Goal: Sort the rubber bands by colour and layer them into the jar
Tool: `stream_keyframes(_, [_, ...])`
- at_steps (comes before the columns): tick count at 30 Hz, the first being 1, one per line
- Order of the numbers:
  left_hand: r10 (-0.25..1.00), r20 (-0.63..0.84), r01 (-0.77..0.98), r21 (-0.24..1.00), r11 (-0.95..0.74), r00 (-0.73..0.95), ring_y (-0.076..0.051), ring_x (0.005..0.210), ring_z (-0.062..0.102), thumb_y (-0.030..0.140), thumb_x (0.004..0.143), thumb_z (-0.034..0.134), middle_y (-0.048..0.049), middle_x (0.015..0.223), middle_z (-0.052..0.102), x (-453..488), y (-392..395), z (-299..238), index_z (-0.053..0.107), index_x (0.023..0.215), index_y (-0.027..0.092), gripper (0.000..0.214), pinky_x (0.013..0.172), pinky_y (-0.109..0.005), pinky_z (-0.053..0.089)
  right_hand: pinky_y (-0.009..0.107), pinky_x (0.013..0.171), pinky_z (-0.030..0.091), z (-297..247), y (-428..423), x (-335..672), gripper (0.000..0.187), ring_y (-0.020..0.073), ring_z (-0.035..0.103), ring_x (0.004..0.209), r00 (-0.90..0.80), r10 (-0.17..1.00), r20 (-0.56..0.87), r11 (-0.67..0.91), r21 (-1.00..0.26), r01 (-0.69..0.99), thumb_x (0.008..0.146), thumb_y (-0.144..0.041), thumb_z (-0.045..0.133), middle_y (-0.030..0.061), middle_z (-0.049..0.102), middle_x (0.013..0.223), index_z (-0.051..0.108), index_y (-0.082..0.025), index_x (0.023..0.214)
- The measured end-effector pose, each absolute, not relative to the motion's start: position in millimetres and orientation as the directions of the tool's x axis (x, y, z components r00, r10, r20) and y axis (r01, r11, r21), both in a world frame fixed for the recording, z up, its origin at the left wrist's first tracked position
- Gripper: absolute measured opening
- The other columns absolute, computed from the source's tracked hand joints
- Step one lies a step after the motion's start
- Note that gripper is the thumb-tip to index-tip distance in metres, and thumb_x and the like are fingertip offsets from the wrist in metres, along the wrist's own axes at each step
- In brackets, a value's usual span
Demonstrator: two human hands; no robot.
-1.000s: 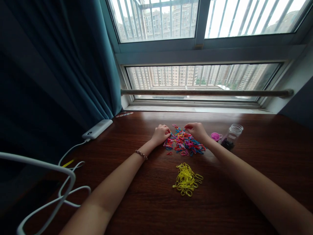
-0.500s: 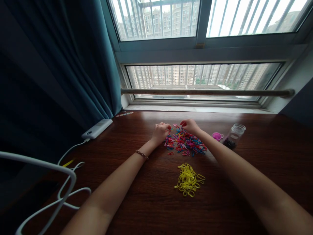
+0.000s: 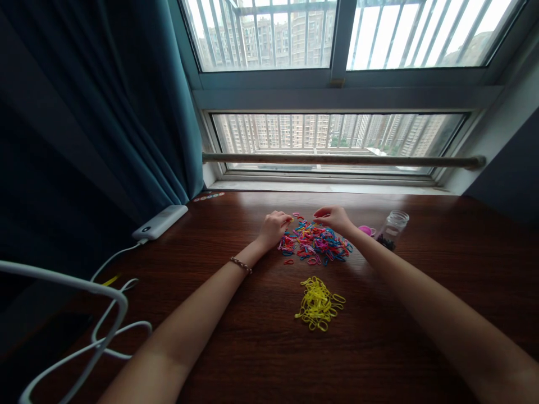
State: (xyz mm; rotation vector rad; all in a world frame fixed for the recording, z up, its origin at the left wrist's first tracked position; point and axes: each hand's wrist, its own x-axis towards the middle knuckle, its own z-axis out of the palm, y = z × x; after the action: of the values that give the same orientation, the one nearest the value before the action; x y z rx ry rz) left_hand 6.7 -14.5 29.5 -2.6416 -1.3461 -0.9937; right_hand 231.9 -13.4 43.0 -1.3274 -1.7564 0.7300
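A mixed pile of small loop-shaped clips (image 3: 315,244) in red, pink, blue and orange lies on the dark wooden table. At its left edge my left hand (image 3: 274,229) is closed in a pinch. A speck of yellow shows at its fingertips, probably a yellow clip. Over the far right edge of the pile is my right hand (image 3: 334,217), its fingers stretched out and slightly apart, with nothing visible between them. Nearer to me sits a separate heap of yellow clips (image 3: 319,303).
Right of the pile stand a pink cup-like piece (image 3: 365,230) and a clear jar (image 3: 394,227) with dark bits, partly behind my forearm. A white power bank (image 3: 160,222) with a white cable (image 3: 113,255) lies left, by a blue curtain (image 3: 168,112). A window sill (image 3: 320,186) borders the table's far side.
The view has shifted slightly, moving the scene left. My right hand's fingers have loosened from a pinch and stretched out. My left hand stays beside the pile, still pinched.
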Motion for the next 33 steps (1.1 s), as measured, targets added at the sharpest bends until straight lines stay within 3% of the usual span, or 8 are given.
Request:
stream_keyframes(4, [0.691,0.568,0.684,0.282,-0.673,0.446,-0.016,0.081,0.054,0.017,0.081,0.048,-0.0045,0.083,0.061,8.3,-13.6,28.5,0.065,0.087,0.019,0.019,0.072,-0.028,0.042,0.022,0.045,0.048,48.7,-17.7,236.2,0.018,0.0146,0.060,0.050,-0.093,0.960,0.263,0.273,-0.818,0.506,0.062,-0.027,0.069,0.0048,0.065,0.055,0.070,-0.012,0.070])
stream_keyframes(8, [0.687,0.578,0.634,0.342,-0.694,0.440,-0.016,0.080,0.055,0.015,0.080,0.048,-0.0053,0.081,0.061,12.7,-15.8,34.2,0.066,0.084,0.017,0.018,0.071,-0.027,0.043,0.023,0.049,0.048,62.6,-42.6,243.4,0.019,0.0144,0.059,0.051,-0.039,0.959,0.282,0.269,-0.853,0.447,0.062,-0.030,0.069,0.0050,0.065,0.057,0.070,-0.012,0.070])
stream_keyframes(13, [0.712,0.550,0.544,0.469,-0.696,0.436,-0.016,0.076,0.058,0.021,0.074,0.059,-0.0045,0.078,0.066,17.9,-24.3,48.1,0.068,0.078,0.017,0.010,0.070,-0.027,0.045,0.024,0.055,0.048,62.0,-121.8,233.6,0.022,0.0145,0.061,0.058,-0.173,0.961,0.217,0.262,-0.918,0.299,0.066,-0.034,0.067,0.0047,0.067,0.066,0.069,-0.014,0.075])
stream_keyframes(16, [0.755,0.482,0.493,0.573,-0.655,0.444,-0.015,0.070,0.060,0.024,0.071,0.062,-0.0037,0.075,0.068,21.5,-31.9,56.3,0.068,0.076,0.016,0.011,0.065,-0.025,0.046,0.025,0.058,0.048,47.2,-161.5,229.5,0.018,0.0157,0.061,0.062,-0.223,0.946,0.237,0.307,-0.879,0.366,0.072,-0.030,0.062,0.0045,0.067,0.067,0.069,-0.014,0.074])
stream_keyframes(21, [0.774,0.391,0.423,0.669,-0.611,0.498,-0.014,0.065,0.060,0.027,0.072,0.061,-0.0033,0.072,0.068,34.2,-53.7,60.3,0.068,0.075,0.015,0.014,0.061,-0.023,0.045,0.031,0.078,0.048,30.3,-164.8,257.2,0.021,0.0190,0.062,0.083,-0.038,0.884,0.467,0.401,-0.713,0.575,0.081,-0.021,0.047,0.0070,0.067,0.089,0.066,-0.016,0.089])
stream_keyframes(25, [0.690,0.406,0.365,0.629,-0.686,0.599,-0.014,0.073,0.059,0.027,0.075,0.060,-0.0038,0.077,0.067,40.1,-85.8,50.1,0.068,0.075,0.018,0.012,0.069,-0.025,0.046,0.039,0.087,0.044,18.4,-142.7,279.9,0.029,0.0231,0.058,0.095,-0.009,0.854,0.520,0.363,-0.582,0.728,0.081,-0.015,0.040,0.0136,0.063,0.101,0.060,-0.011,0.102])
stream_keyframes(29, [0.622,0.421,0.397,0.508,-0.765,0.659,-0.017,0.082,0.054,0.033,0.078,0.057,-0.0048,0.081,0.065,34.6,-116.2,37.2,0.069,0.077,0.023,0.016,0.079,-0.031,0.044,0.040,0.091,0.042,6.3,-131.2,281.1,0.036,0.0224,0.054,0.102,-0.089,0.839,0.537,0.411,-0.517,0.751,0.081,-0.009,0.037,0.0136,0.060,0.108,0.054,-0.012,0.112])
stream_keyframes(33, [0.586,0.375,0.443,0.404,-0.801,0.718,-0.018,0.089,0.051,0.035,0.080,0.053,-0.0041,0.088,0.064,28.0,-126.7,35.1,0.069,0.081,0.028,0.017,0.086,-0.033,0.040,0.040,0.093,0.041,4.0,-129.6,278.5,0.035,0.0220,0.051,0.104,-0.197,0.815,0.545,0.478,-0.439,0.761,0.077,-0.004,0.037,0.0104,0.061,0.103,0.062,-0.015,0.100])
